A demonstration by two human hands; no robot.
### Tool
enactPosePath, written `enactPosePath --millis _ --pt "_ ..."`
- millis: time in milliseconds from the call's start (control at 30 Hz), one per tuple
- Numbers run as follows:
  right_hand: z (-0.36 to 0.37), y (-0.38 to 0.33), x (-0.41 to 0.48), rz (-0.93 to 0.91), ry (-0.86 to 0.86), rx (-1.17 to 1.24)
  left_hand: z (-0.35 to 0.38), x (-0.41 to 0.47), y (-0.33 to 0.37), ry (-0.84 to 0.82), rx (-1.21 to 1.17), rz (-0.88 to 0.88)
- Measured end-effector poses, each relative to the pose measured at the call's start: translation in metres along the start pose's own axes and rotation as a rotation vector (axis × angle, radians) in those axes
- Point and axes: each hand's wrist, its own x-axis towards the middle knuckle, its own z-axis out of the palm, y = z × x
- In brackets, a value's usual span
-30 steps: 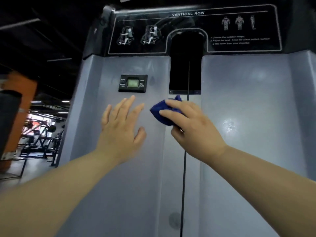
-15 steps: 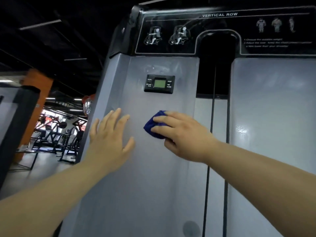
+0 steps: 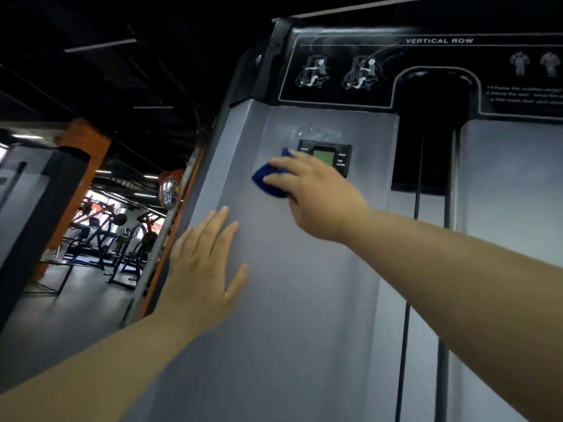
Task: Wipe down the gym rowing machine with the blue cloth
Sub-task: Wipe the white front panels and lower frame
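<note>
The rowing machine's tall grey shroud (image 3: 304, 300) fills the view, topped by a black "VERTICAL ROW" instruction panel (image 3: 438, 71). My right hand (image 3: 316, 193) grips the bunched blue cloth (image 3: 269, 179) and presses it on the grey panel just left of the small black counter display (image 3: 332, 158), partly covering the display. My left hand (image 3: 204, 263) rests flat on the panel lower down, near its left edge, fingers straight and spread.
A dark slot with a black cable (image 3: 419, 190) runs down the middle of the shroud. To the left stand an orange pillar (image 3: 82, 166), a dark post (image 3: 45, 214) and several other gym machines (image 3: 106, 236) on a grey floor.
My right hand has carried the cloth up and left across the panel to the counter display. My left hand stayed flat on the panel near its left edge. The camera turned left.
</note>
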Motion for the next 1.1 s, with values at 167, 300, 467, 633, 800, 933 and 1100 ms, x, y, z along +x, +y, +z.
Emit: enactPosePath --millis 167,300,467,633,800,933,1100 --pt "0.021 -0.026 0.031 0.186 0.093 -0.015 0.007 -0.003 -0.004 0.077 -0.049 0.021" --pt "0.039 -0.054 -0.009 -0.040 0.058 0.108 0.005 -0.007 -0.003 0.211 -0.140 0.060" --pt "0.013 -0.014 0.012 -0.154 0.063 -0.047 0.004 -0.007 -0.002 0.256 -0.168 0.068" --pt "0.019 -0.043 0.014 0.040 0.024 -0.008 0.003 -0.011 -0.002 0.206 -0.203 0.065" --pt "0.032 -0.053 -0.060 -0.356 -0.101 0.024 -0.003 -0.023 -0.003 0.207 -0.207 0.129" --pt "0.002 0.006 -0.050 -0.034 0.126 -0.125 -0.008 -0.017 0.014 0.214 -0.232 0.192" --pt "0.001 0.002 -0.096 0.113 0.171 -0.093 -0.007 -0.006 0.039 0.224 -0.283 0.152"
